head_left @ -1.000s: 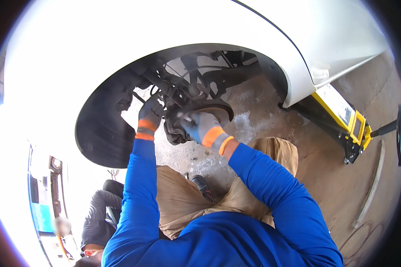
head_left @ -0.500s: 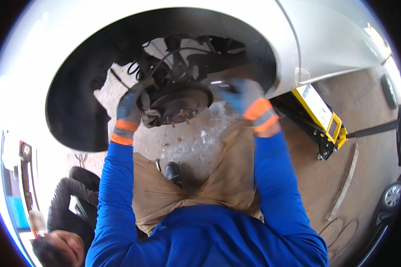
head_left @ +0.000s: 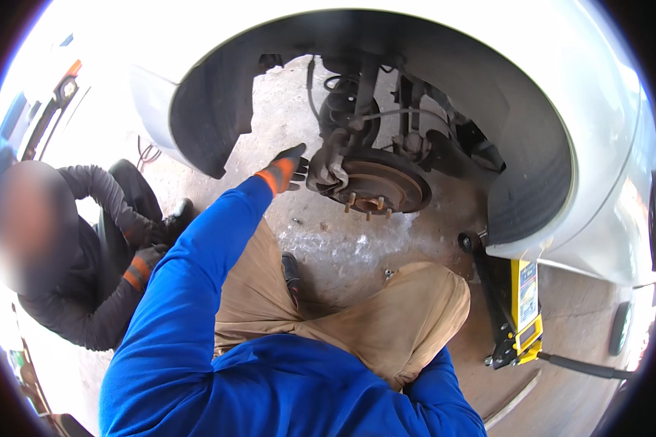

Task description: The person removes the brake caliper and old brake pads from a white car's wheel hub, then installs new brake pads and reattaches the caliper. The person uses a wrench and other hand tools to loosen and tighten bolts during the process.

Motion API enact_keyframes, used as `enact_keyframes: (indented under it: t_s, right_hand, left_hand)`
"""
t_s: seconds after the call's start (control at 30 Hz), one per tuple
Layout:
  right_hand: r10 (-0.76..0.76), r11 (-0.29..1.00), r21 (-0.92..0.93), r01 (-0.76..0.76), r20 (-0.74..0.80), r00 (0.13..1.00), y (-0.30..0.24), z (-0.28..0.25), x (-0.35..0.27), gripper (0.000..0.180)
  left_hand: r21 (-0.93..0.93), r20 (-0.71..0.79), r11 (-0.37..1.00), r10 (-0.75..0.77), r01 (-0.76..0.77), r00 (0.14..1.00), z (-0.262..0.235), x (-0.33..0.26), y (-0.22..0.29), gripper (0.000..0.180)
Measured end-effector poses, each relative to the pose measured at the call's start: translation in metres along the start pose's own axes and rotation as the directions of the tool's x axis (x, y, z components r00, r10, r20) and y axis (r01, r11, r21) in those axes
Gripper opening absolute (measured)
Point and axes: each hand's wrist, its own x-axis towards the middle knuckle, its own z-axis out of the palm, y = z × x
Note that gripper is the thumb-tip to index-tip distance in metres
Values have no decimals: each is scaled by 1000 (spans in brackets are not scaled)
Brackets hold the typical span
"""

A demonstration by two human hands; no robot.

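Grey-gloved left hand [head_left: 290,166] reached beside brake disc [head_left: 377,186] in the wheel arch, grip unclear | right hand out of sight | yellow jack [head_left: 523,306] right | co-worker [head_left: 87,247] crouched left

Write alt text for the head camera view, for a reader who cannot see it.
A person's gloved left hand reaches to the brake caliper beside a bare brake disc in a white car's wheel arch. A yellow floor jack holds the car up; another person's gloved hand rests at left.
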Motion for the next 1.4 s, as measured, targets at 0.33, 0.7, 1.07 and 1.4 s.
enact_keyframes:
  t_s: [0.33,0.7,1.07,1.4]
  right_hand:
    - [-152,716,535,448,-507,849,-86,-263,5,30]
    - [-499,842,-352,409,-217,839,-422,-272,19,56]
    - [-535,813,166,558,-167,829,-407,-263,67,44]
    - [-721,609,-614,502,-167,672,-311,-206,229,25]
  left_hand:
    - [-280,69,956,111,-87,991,25,46,-11,72]
    - [-750,383,641,223,161,897,36,-6,18,49]
    - [-757,380,640,267,132,885,43,41,-3,31]
    - [-589,541,769,603,-249,585,47,70,5,25]
